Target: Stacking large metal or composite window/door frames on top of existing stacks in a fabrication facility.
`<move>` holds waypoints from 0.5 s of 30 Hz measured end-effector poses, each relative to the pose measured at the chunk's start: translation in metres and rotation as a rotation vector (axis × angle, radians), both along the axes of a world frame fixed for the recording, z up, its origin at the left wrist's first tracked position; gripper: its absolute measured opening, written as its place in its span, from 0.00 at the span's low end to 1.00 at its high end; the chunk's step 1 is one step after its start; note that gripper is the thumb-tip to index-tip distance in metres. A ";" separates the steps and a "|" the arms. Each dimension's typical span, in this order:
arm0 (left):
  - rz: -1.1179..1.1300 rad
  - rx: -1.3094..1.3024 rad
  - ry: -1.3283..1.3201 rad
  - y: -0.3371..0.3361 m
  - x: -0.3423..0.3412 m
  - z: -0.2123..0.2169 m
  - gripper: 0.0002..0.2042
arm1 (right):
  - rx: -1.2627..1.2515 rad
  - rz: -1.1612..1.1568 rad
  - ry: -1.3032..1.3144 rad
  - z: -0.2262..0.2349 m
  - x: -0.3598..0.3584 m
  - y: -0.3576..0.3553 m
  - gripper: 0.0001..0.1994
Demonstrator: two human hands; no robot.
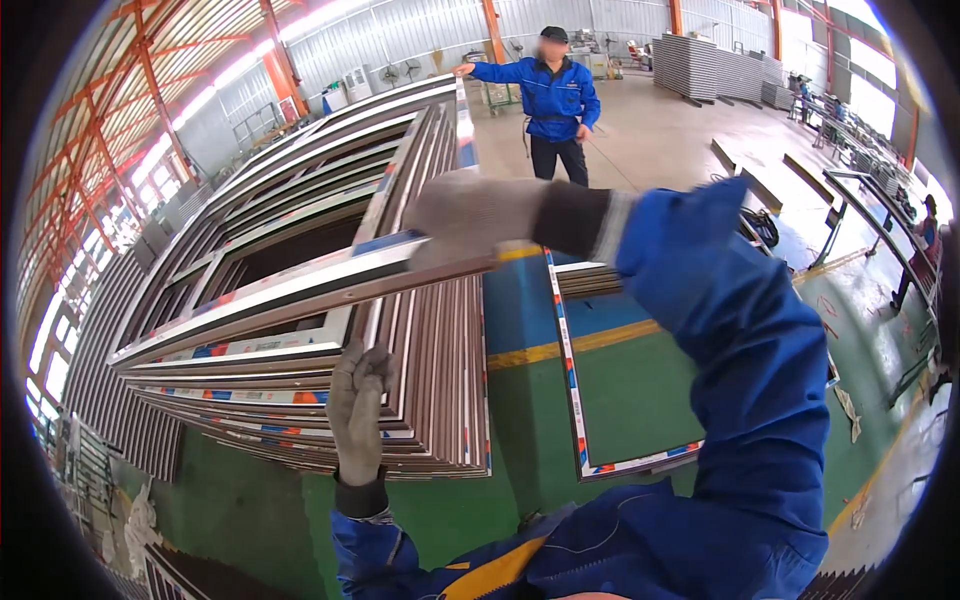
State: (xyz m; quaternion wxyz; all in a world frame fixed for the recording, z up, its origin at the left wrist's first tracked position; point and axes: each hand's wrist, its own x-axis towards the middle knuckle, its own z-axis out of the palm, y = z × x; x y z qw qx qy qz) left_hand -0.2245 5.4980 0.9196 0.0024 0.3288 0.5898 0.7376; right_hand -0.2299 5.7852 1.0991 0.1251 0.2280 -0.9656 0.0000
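Observation:
A tall stack of large rectangular metal frames point(440, 380), brown with white faces and strips of coloured film, stands in front of me on the left. The top frame point(290, 290) sits askew, its near right corner raised off the frames below. My right hand point(465, 215), in a grey glove and blurred by motion, grips that corner from above; its fingertips are partly hidden. My left hand point(360, 400), gloved too, rests against the near side of the stack below the top frame. Its fingers point up, slightly bent, with nothing held in them.
A person point(555, 95) in blue stands beyond the stack, one hand on its far corner. Another frame point(575, 400) lies low on the right, over the green floor point(640, 390). Further stacked profiles point(700, 70) stand at the back; metal racks point(870, 220) line the right.

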 end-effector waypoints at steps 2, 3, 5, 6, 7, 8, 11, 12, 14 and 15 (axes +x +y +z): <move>-0.076 0.060 -0.048 0.026 0.004 0.013 0.33 | -0.020 0.151 0.163 -0.009 0.047 0.071 0.28; -0.112 0.111 -0.084 0.039 0.002 0.017 0.34 | -0.065 0.040 0.086 -0.008 0.076 0.098 0.28; -0.023 0.228 -0.180 0.062 0.006 0.023 0.37 | -0.090 -0.140 0.011 -0.005 0.138 0.154 0.27; -0.053 0.314 -0.277 0.068 0.004 0.028 0.34 | -0.070 -0.211 0.015 -0.007 0.171 0.188 0.26; -0.186 0.406 -0.279 0.067 0.001 0.019 0.30 | -0.111 -0.247 -0.014 -0.009 0.202 0.222 0.26; -0.122 0.445 -0.222 0.086 0.015 0.025 0.28 | -0.153 -0.284 -0.044 -0.013 0.231 0.257 0.25; -0.050 0.515 -0.210 0.123 0.023 0.020 0.27 | -0.217 -0.259 0.052 -0.027 0.324 0.355 0.20; -0.093 0.529 -0.243 0.142 0.027 0.020 0.27 | -0.211 -0.276 0.066 -0.026 0.360 0.383 0.20; 0.042 0.541 -0.183 0.214 0.072 0.016 0.26 | -0.318 -0.385 0.144 -0.041 0.412 0.437 0.17; 0.004 0.532 -0.170 0.236 0.092 0.018 0.27 | -0.508 -0.395 0.252 -0.048 0.438 0.449 0.21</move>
